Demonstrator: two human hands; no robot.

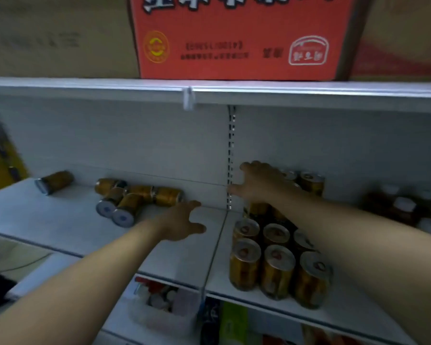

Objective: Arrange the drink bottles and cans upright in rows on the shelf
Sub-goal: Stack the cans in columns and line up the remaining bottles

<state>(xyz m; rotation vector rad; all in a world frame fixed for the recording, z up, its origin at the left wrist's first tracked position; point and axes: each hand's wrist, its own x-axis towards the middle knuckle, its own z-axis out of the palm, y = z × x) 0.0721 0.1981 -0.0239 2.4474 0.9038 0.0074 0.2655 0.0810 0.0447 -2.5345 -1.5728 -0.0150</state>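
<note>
Cans: upright cans [275, 267] in rows, right of centre on shelf [60, 220]; toppled cans [135, 199] left of centre; stray can [54, 182] far left. Left hand [182, 224] spread, empty, beside toppled cans. Right hand [261, 184] fingers straight, empty, over rear upright cans.

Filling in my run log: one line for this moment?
left hand open near toppled cans | right hand open over upright cans

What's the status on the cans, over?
Left hand open, near the toppled cans. Right hand open above the upright cans. One stray can lies farther left. Nothing in the way.
</note>
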